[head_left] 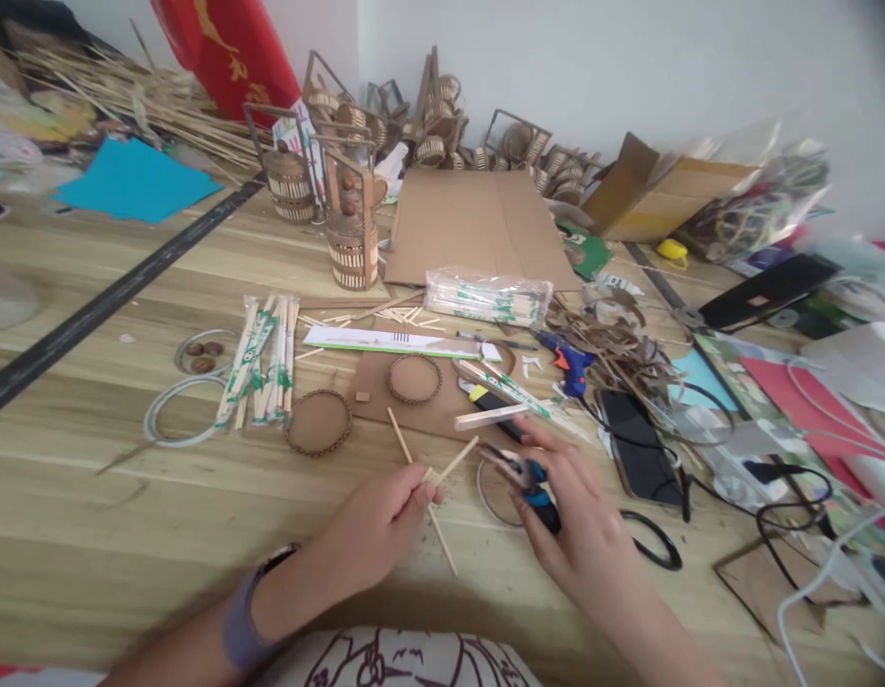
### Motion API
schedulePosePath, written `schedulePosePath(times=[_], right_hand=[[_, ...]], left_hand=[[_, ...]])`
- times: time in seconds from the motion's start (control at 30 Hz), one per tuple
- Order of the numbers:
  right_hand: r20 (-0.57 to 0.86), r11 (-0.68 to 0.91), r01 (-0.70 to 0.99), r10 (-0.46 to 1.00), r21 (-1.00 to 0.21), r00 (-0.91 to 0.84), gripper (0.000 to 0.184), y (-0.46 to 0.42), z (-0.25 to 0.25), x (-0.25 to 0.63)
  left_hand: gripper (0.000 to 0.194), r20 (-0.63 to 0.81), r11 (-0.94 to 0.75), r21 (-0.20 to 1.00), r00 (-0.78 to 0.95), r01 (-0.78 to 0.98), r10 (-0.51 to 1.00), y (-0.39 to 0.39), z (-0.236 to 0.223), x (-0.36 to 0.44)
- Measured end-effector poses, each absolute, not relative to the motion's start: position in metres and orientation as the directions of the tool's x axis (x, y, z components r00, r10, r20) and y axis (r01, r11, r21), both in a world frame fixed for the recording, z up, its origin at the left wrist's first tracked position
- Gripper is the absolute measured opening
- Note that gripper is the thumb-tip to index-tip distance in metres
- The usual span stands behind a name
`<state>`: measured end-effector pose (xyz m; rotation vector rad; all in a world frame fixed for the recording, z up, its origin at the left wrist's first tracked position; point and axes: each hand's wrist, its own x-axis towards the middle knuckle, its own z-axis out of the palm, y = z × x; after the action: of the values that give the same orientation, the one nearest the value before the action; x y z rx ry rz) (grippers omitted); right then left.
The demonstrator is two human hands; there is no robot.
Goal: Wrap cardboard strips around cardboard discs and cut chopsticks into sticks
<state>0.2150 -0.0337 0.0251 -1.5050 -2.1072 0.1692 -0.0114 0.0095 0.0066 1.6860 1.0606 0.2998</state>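
Crossed wooden chopsticks [446,544] are pinched in my left hand [395,506], their ends sticking out in several directions. My right hand [578,515] is closed round pliers [535,487] with blue and black handles; the jaws point toward the tip of one chopstick, a little apart from it. A thin ring [489,496] lies on the table, partly behind the pliers. Braided brown rings [319,423] rest just beyond my left hand. Green-printed paper-wrapped chopsticks [260,363] lie to the left, and loose chopsticks [492,415] lie ahead of my right hand.
Across the back are small wooden baskets with handles [352,248] and a cardboard sheet [477,219]. A blue glue gun [575,367], a phone [639,448] and tangled cables crowd the right. Tape rolls [184,410] and a paper strip [399,342] lie toward the left and middle.
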Motion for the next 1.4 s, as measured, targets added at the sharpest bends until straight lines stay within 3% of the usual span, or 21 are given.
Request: schedulePosePath(times=[0.1,0.23,0.43,0.57,0.63,0.73,0.83,0.9,0.97,1.03,1.13,1.27,1.4], right_hand=[[0.322,0.468,0.824,0.872,-0.321,-0.369,0.019,-0.024,0.020,0.203],[0.227,0.410,0.873,0.906,-0.263,-0.357,0.013,-0.018,0.007,0.190],[0.197,0.305,0.943,0.941,-0.137,-0.276,0.013,-0.020,-0.005,0.178],[0.227,0.247,0.964,0.949,-0.098,-0.220,0.017,-0.022,-0.010,0.166],[0.229,0.222,0.969,0.954,-0.105,-0.194,0.018,-0.022,-0.012,0.160],[0.165,0.182,0.956,0.976,-0.229,-0.146,0.018,-0.019,-0.012,0.160],[0.088,0.201,0.904,0.979,-0.377,-0.181,0.010,-0.013,-0.003,0.174],[0.049,0.231,0.838,0.970,-0.494,-0.238,0.011,-0.009,0.007,0.188],[0.021,0.220,0.731,0.962,-0.646,-0.271,0.014,-0.008,0.018,0.199],[0.012,0.203,0.662,0.959,-0.722,-0.282,0.013,-0.010,0.025,0.202],[0.009,0.245,0.681,0.944,-0.690,-0.330,0.006,-0.014,0.026,0.192],[0.008,0.312,0.721,0.920,-0.619,-0.392,0.014,-0.015,0.016,0.172],[0.031,0.261,0.732,0.950,-0.630,-0.311,0.026,-0.014,0.010,0.170]], left_hand=[[0.031,-0.220,-0.196,0.817,0.608,0.542,0.763,0.004,0.000,-0.009],[0.028,-0.187,-0.322,0.719,0.617,0.616,0.764,0.003,-0.003,-0.007],[0.034,-0.371,-0.374,0.462,0.559,0.804,0.742,0.008,0.007,-0.002],[0.037,-0.429,-0.360,0.389,0.513,0.848,0.743,0.008,0.013,0.003],[0.036,-0.439,-0.338,0.380,0.490,0.861,0.753,0.006,0.014,0.005],[0.036,-0.425,-0.308,0.409,0.478,0.859,0.768,0.006,0.014,0.004],[0.030,-0.363,-0.310,0.544,0.552,0.779,0.751,0.011,0.013,-0.006],[0.033,-0.316,-0.202,0.778,0.648,0.595,0.694,0.016,0.011,-0.014],[0.041,-0.287,0.075,0.945,0.694,0.319,0.661,0.021,0.007,-0.018],[0.045,-0.329,0.320,0.938,0.644,0.137,0.691,0.023,0.000,-0.017],[0.046,-0.436,0.526,0.850,0.600,0.029,0.671,0.020,-0.009,-0.010],[0.045,-0.501,0.630,0.776,0.621,0.013,0.603,0.014,-0.013,-0.004],[0.056,-0.514,0.644,0.764,0.642,0.040,0.569,0.013,-0.012,-0.005]])
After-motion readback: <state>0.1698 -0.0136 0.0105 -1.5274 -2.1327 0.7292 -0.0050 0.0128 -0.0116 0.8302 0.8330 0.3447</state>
